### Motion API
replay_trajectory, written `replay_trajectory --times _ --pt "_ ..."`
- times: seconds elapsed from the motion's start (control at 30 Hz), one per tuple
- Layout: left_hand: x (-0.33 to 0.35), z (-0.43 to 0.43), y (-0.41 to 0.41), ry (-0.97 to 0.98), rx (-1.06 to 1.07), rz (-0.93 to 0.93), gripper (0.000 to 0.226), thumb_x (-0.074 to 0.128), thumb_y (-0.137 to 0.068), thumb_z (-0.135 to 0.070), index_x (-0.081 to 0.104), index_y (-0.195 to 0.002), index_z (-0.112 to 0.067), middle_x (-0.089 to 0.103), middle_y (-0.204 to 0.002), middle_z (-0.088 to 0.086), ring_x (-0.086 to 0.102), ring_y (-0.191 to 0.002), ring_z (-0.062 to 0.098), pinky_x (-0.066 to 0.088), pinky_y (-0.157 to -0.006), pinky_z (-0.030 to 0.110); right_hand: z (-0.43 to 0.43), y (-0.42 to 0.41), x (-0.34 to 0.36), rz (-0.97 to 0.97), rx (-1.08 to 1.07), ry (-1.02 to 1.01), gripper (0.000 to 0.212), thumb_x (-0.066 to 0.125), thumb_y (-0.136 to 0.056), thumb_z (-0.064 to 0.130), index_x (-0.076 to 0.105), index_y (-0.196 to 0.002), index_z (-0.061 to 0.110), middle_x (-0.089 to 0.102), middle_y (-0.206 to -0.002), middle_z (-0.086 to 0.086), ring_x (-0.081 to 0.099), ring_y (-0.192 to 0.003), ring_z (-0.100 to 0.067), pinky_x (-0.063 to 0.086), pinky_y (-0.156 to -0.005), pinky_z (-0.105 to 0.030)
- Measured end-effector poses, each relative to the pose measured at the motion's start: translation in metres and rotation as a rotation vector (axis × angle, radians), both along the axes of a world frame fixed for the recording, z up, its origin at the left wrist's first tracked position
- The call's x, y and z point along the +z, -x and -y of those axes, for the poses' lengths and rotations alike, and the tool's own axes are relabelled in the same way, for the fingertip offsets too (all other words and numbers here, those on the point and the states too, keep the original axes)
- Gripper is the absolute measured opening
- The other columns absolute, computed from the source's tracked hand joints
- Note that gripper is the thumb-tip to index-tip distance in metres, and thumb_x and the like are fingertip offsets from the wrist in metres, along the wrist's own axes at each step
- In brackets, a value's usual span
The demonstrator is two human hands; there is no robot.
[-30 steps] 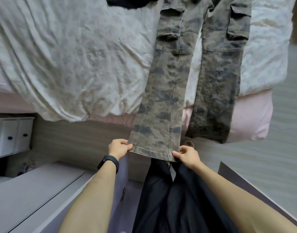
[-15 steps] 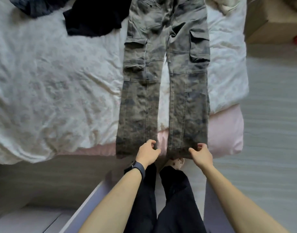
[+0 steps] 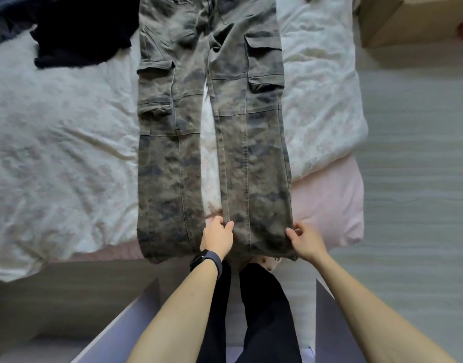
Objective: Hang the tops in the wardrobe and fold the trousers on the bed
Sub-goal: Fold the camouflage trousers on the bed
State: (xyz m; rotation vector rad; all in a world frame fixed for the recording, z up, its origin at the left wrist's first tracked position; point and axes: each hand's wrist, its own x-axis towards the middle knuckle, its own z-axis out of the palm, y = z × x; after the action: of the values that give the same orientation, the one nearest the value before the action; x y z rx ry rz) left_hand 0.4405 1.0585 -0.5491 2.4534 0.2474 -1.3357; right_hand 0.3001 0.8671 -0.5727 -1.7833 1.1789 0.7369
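grey-green camouflage cotton cargo trousers (image 3: pixel 254 166): limp, fairly heavy cloth, judged. left hand (image 3: pixel 216 238) and right hand (image 3: pixel 305 241) pinch one leg's cuff edges, a sound hold.

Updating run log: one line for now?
trousers spread on bed | left hand pinches one leg's inner edge | right hand pinches its outer edge

Camouflage cargo trousers (image 3: pixel 214 127), flat on bed (image 3: pixel 67 153), legs apart

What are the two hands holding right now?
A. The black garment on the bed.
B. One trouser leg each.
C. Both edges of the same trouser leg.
C: the left hand pinches the inner edge and the right hand the outer edge of one leg of the camouflage trousers.
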Motion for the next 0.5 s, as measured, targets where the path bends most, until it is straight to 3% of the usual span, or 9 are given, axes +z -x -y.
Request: replay_trajectory --times 0.1,0.17,0.23,0.3,0.37,0.5 --pt "0.006 -0.008 0.017 -0.101 -0.099 0.0 0.032 0.047 -0.102 -0.046 0.055 -0.119 -0.02 0.066 -0.117 0.009 0.061 -0.107 0.033 0.05 -0.088 0.038 -0.019 0.027 0.013 0.039 0.021 0.06 0.022 0.055 -0.099 0.028 0.055 -0.084 0.012 0.064 -0.082 -0.007 0.063 -0.088 -0.036 0.04 -0.07 -0.035" --pt "0.008 -0.014 0.024 -0.158 -0.138 -0.023 0.036 0.048 -0.103 -0.044 0.053 -0.126 -0.017 0.064 -0.124 0.011 0.06 -0.112 0.034 0.05 -0.091 0.04 -0.034 0.038 0.022 -0.002 0.053 0.04 0.02 0.054 -0.099 0.031 0.052 -0.086 0.016 0.063 -0.085 -0.005 0.063 -0.094 -0.036 0.041 -0.073 -0.036" --pt "0.01 -0.011 0.034 -0.197 -0.071 0.016 0.052 0.051 -0.102 -0.042 0.04 -0.143 -0.013 0.054 -0.14 0.012 0.054 -0.125 0.033 0.047 -0.098 0.043 -0.031 0.033 0.029 -0.119 0.127 -0.008 0.019 0.054 -0.097 0.038 0.056 -0.103 0.02 0.067 -0.104 -0.005 0.063 -0.105 -0.034 0.047 -0.079 -0.037" --pt "0.012 0.002 0.047 -0.182 -0.002 0.113 0.07 0.055 -0.099 -0.043 0.024 -0.152 -0.01 0.037 -0.152 0.013 0.044 -0.135 0.033 0.044 -0.104 0.046 -0.014 0.013 0.028 -0.148 0.121 -0.007 0.045 0.057 -0.094 0.043 0.052 -0.131 0.017 0.062 -0.127 -0.008 0.059 -0.117 -0.033 0.048 -0.09 -0.039" --pt "0.011 0.021 0.059 -0.105 0.006 0.257 0.064 0.06 -0.096 -0.043 0.031 -0.145 -0.015 0.037 -0.147 0.01 0.044 -0.131 0.032 0.044 -0.101 0.047 0.012 -0.021 0.027 -0.032 0.01 0.04 0.055 0.06 -0.094 0.04 0.047 -0.139 0.011 0.057 -0.135 -0.011 0.056 -0.122 -0.032 0.045 -0.097 -0.038" --pt "0.007 0.064 0.072 -0.034 -0.107 0.342 0.045 0.061 -0.09 -0.056 0.047 -0.117 -0.022 0.046 -0.121 -0.001 0.05 -0.114 0.024 0.046 -0.09 0.04 0.056 -0.095 0.035 0.228 -0.107 0.128 0.037 0.06 -0.092 0.037 0.056 -0.12 0.013 0.063 -0.116 -0.004 0.06 -0.109 -0.025 0.045 -0.088 -0.034"
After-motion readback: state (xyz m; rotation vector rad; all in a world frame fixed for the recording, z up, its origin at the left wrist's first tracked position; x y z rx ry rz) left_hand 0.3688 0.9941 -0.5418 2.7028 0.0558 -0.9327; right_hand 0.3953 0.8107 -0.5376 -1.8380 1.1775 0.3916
